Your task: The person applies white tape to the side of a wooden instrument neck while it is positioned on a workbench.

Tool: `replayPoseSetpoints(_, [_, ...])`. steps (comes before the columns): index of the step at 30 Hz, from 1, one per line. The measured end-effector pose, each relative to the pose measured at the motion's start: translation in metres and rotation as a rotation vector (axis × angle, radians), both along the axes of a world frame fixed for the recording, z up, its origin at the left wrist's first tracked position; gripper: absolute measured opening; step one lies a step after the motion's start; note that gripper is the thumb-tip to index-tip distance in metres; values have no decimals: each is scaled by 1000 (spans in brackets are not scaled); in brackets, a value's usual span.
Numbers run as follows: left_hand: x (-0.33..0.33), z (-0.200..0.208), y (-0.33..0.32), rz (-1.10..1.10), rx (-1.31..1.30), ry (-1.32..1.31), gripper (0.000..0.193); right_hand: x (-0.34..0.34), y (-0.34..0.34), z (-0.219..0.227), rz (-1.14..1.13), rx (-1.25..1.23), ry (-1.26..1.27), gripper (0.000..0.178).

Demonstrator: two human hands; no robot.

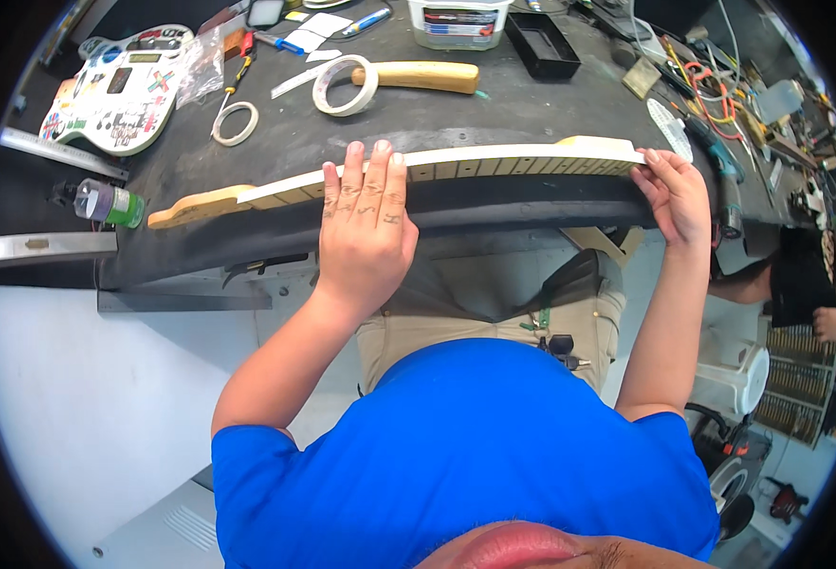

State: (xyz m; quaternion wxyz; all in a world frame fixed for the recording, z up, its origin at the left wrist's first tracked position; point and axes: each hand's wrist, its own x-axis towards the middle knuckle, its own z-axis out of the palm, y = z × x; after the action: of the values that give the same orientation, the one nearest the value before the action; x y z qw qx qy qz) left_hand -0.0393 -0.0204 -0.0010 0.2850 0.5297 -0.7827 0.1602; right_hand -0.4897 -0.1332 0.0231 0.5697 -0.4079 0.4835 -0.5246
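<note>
A pale wooden guitar neck (486, 169) lies along the bench's near edge, its headstock (200, 206) toward the left. Along its far side runs a long strip of white masking tape (494, 154). My left hand (366, 232) rests flat across the neck, fingers stretched out over the strip. At the heel end on the right, my right hand (676, 194) pinches the strip's end between thumb and fingers. Beyond the neck sits a roll of masking tape (346, 85), next to a tan curved wooden block (427, 76).
At the left are a sticker-covered white guitar body (119, 90), a spray bottle (110, 203) and a smaller tape roll (236, 123). A clear tub (458, 24) and black tray (543, 45) stand at the back. Tools and cables crowd the right; another person's hand (827, 323) shows there.
</note>
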Motion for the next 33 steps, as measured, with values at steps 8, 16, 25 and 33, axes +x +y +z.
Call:
replayPoseSetpoints(8, [-7,-3,-7,-25,-31,-1,74,1,-2,1,51,-6,-13,24])
replayPoseSetpoints(16, [-13,-2,-8,1,-26,-26,74,2,1,-1,41,-24,-42,23])
replayPoseSetpoints(25, [-42,6,-5,102,19,-105,71,11,2,1,18,-20,-58,20])
replayPoseSetpoints(33, [-46,6,-12,45,-3,-62,68,11,-1,-1,-4,-17,-31,20])
